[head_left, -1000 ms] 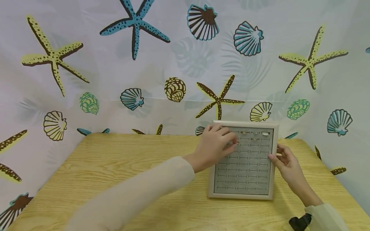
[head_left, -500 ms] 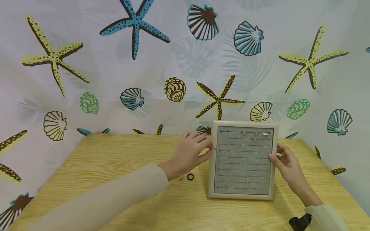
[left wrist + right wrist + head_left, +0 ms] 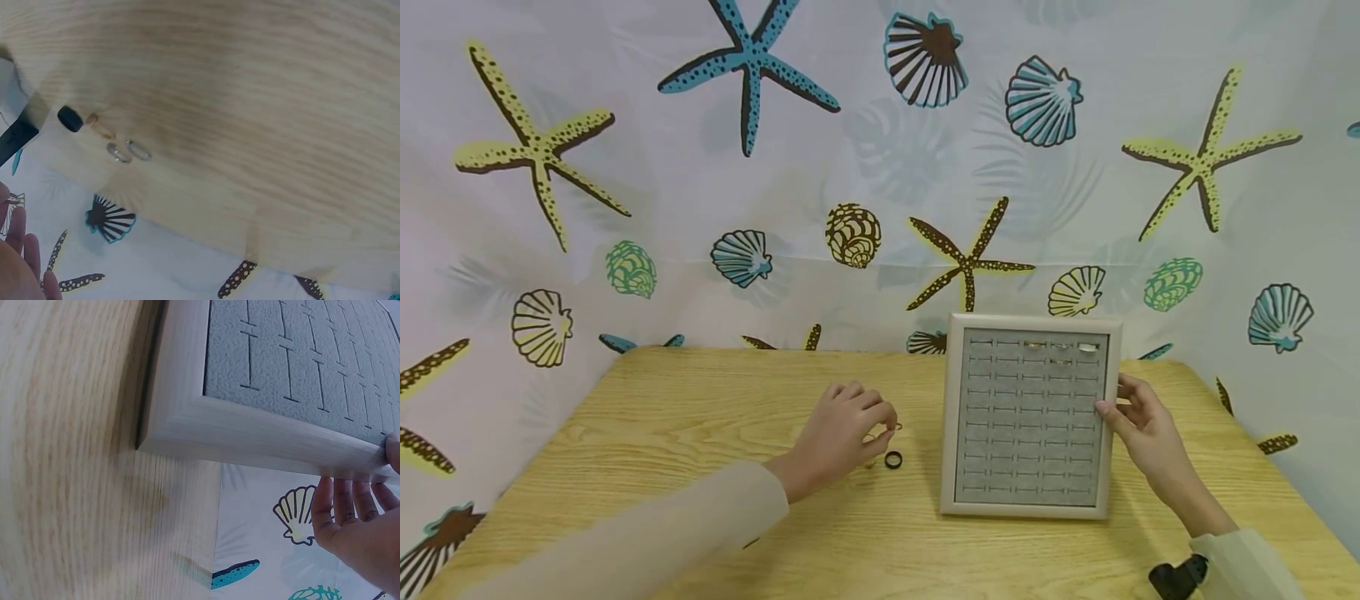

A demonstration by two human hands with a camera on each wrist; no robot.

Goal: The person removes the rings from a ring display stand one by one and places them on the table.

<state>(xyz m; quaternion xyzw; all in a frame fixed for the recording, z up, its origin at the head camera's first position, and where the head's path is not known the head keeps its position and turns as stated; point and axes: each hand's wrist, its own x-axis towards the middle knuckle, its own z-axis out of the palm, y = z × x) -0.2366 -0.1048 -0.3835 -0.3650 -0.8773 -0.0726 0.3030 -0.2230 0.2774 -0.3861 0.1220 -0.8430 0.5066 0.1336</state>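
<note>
My left hand (image 3: 842, 433) pinches a small ring (image 3: 13, 199) between thumb and forefinger, above the table left of the display. Just beneath it lie a black ring (image 3: 892, 460) and a gold ring (image 3: 100, 126). Two silver rings (image 3: 138, 150) (image 3: 118, 154) sit close beside those on the wood. My right hand (image 3: 1157, 433) grips the right edge of a light-framed ring display (image 3: 951, 417), thumb in front and fingers behind, and the display stands tilted up. Several rings (image 3: 1033, 344) sit in the top rows of its grey slotted pad (image 3: 1030, 425).
The wooden table (image 3: 685, 400) spreads out to both sides of the display. A white curtain (image 3: 805, 183) printed with shells and starfish hangs behind it. A black wrist mount (image 3: 1180, 577) shows at the right sleeve.
My left hand has drawn away from the display's upper left, moving left and down over the loose rings, still pinching a ring. My right hand and the display have stayed put.
</note>
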